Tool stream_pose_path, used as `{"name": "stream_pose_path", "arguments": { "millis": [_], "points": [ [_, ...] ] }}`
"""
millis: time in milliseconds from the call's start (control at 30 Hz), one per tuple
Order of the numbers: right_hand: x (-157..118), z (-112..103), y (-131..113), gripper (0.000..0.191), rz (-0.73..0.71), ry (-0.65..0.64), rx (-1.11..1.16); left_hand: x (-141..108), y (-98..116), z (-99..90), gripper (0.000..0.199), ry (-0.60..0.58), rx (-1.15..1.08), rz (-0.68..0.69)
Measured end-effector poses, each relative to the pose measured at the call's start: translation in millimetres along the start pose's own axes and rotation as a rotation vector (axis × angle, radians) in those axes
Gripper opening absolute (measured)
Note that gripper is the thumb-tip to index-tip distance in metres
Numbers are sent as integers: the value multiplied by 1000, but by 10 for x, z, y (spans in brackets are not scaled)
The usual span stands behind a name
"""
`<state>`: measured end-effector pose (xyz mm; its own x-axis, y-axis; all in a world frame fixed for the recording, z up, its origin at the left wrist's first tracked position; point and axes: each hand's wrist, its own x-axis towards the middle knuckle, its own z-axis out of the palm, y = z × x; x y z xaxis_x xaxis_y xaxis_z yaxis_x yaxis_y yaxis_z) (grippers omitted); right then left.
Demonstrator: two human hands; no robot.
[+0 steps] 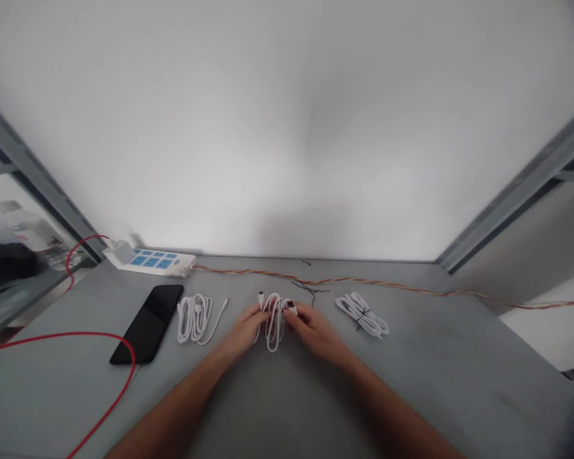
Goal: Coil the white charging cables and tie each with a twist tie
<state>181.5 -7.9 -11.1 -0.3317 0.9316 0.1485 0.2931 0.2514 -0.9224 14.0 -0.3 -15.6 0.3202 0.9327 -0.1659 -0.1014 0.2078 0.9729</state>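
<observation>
Between my two hands, at the middle of the grey table, is a coiled white USB cable [274, 335]. My left hand [249, 325] is closed on the coil's left side, with a small plug end sticking up by the fingers. My right hand [310, 325] grips the other side, where a USB plug [291, 307] shows at the thumb. To the left lies another white cable [196, 319], loosely coiled with one end stretched out. On the right is a white cable bundle [362, 314] bound with a dark twist tie.
A black phone [148, 324] lies at left, near a red cable [129, 376]. Behind it sits a white power strip [153, 261] with blue sockets. Its twisted cord [339, 279] runs rightward along the back. Dark twist ties [310, 288] lie beyond my hands. A plastic bottle [36, 233] stands off to the left.
</observation>
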Motion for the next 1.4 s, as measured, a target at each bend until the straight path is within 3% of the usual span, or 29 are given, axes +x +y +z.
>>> {"name": "stream_pose_path", "arguments": {
  "millis": [100,200,333,400,533,633,833,900,1067,1233,1300,1400],
  "points": [
    [-26,-10,-22,39,-43,60,-204,-10,8,19,32,78,172,110],
    [-48,-15,-49,37,-13,-9,-154,-54,27,32,35,82,293,189],
    [-56,43,-27,26,-23,-57,66,-141,39,64,45,-42,348,188],
    [-53,77,-4,27,25,-79,157,-187,61,78,51,-124,452,249],
    [-51,96,-8,33,71,-98,249,-242,103,86,71,-178,695,278],
    [-67,87,-47,33,37,-91,183,-231,70,82,80,-195,812,242],
    [-126,102,-115,28,41,-44,-155,-189,-30,98,78,-161,1022,222],
    [-125,98,-118,26,16,-26,-184,-196,-17,108,71,-160,1019,258],
    [-65,44,-65,24,45,119,-117,-212,47,124,32,-123,961,444],
    [-19,-45,-10,34,57,123,-148,-186,73,105,39,-99,909,387],
    [-10,-122,12,40,94,168,-295,-176,107,77,40,-33,840,348],
    [-3,-254,51,38,233,302,-715,-160,168,18,38,50,752,297]
  ]
}}
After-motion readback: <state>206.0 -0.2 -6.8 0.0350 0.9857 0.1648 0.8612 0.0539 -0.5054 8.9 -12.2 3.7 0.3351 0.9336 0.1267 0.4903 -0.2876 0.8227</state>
